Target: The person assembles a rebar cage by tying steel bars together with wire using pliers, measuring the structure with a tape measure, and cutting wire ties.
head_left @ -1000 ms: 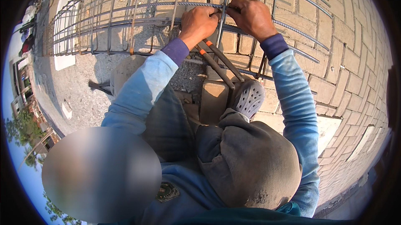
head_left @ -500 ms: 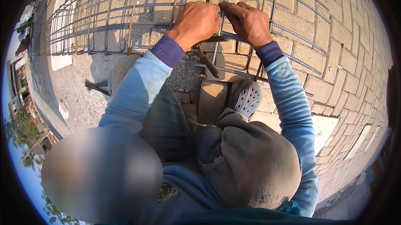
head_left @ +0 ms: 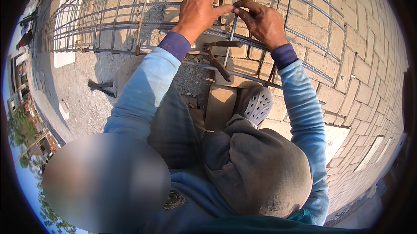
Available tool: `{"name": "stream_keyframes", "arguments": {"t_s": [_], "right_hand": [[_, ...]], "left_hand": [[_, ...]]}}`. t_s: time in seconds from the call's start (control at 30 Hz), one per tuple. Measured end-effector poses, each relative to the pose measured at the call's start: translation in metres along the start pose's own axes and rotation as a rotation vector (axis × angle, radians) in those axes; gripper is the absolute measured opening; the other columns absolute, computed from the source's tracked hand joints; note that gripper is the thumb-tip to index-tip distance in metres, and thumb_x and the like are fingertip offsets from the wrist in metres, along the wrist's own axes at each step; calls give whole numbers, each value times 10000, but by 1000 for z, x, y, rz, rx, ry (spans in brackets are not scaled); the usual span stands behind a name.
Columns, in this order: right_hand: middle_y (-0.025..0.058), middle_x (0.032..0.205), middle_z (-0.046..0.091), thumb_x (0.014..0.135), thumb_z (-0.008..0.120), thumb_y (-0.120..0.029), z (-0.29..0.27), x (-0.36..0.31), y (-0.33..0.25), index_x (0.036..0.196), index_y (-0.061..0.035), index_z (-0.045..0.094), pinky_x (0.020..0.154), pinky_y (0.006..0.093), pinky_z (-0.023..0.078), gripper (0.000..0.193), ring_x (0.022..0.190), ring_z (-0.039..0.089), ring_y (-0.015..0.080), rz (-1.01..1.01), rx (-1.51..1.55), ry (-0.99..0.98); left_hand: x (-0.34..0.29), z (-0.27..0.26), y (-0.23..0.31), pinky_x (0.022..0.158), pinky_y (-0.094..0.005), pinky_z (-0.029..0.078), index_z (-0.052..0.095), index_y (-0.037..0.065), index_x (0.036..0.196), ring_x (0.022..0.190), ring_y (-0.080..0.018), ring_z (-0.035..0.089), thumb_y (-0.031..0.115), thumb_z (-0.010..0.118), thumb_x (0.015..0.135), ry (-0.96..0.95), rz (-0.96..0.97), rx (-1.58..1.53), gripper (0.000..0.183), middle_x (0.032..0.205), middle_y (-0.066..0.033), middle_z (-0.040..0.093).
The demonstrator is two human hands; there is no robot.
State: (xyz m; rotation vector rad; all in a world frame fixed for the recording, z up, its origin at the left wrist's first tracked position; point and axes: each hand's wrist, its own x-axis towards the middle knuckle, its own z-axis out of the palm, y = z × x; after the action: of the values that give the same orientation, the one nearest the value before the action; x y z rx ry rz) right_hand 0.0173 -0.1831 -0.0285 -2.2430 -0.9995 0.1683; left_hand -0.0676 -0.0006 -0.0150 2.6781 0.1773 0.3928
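A long cage of steel rebar (head_left: 126, 26) with thin cross ties stretches across the far side. My left hand (head_left: 196, 13) is over its long bars, thumb stretched right toward my other hand and fingers apart from it. Beside an upright tie bar, my right hand (head_left: 266, 24) is closed in a pinch of thumb and forefinger; whatever lies between those tips is too small to make out. The two hands almost meet at the bar. Just below them, a pair of pincers (head_left: 220, 62) with brown handles rests at the lower bars, its head partly hidden.
Paving blocks (head_left: 360, 66) cover the ground to the right, with gravel (head_left: 191, 79) under the cage. A grey clog (head_left: 257, 106) on my foot stands close to the near bars. A white slab (head_left: 66, 56) lies under the cage's left end.
My left hand's closed fingers have parted, and its thumb has reached out to the right. Both hands have shifted slightly, uncovering more of the pincers. My right hand stays pinched.
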Motion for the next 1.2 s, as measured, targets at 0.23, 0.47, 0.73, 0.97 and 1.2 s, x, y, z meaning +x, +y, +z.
{"name": "stream_keyframes", "arguments": {"t_s": [0.23,0.47,0.73,0.97,1.2], "right_hand": [[61,680,683,887,611,-479,0,3,-6,985,-225,711,611,393,503,290,684,673,274,98,39,-40],[72,719,692,883,622,-437,1,2,3,1011,-224,700,653,402,513,260,738,682,274,120,117,-68],[135,712,646,805,593,-107,-64,27,-40,809,-63,663,577,426,517,83,628,645,324,-440,-469,-332],[134,765,664,816,665,-180,-41,82,-42,852,-62,658,633,410,513,124,694,645,326,-506,-415,-405],[175,735,653,833,662,-367,-49,71,-33,761,-29,683,651,426,503,346,680,645,330,-54,-548,-544]], "left_hand": [[-2,1,-6,764,-418,518,726,72,969,832,-349,666,375,680,834,-171,-29,-140,334,905,-142,706],[7,1,-8,732,-389,513,753,122,945,799,-307,672,389,682,820,-344,-177,-238,304,854,-121,709],[4,3,-5,748,-410,496,757,131,934,796,-312,661,452,679,804,-292,-222,-272,354,806,-134,696],[5,14,-5,777,-399,521,740,72,866,843,-315,676,360,708,798,-190,-174,-327,298,859,-157,701],[-3,23,-20,744,-426,517,721,48,848,804,-351,667,277,680,826,-30,-51,-337,234,838,-193,685]]}}
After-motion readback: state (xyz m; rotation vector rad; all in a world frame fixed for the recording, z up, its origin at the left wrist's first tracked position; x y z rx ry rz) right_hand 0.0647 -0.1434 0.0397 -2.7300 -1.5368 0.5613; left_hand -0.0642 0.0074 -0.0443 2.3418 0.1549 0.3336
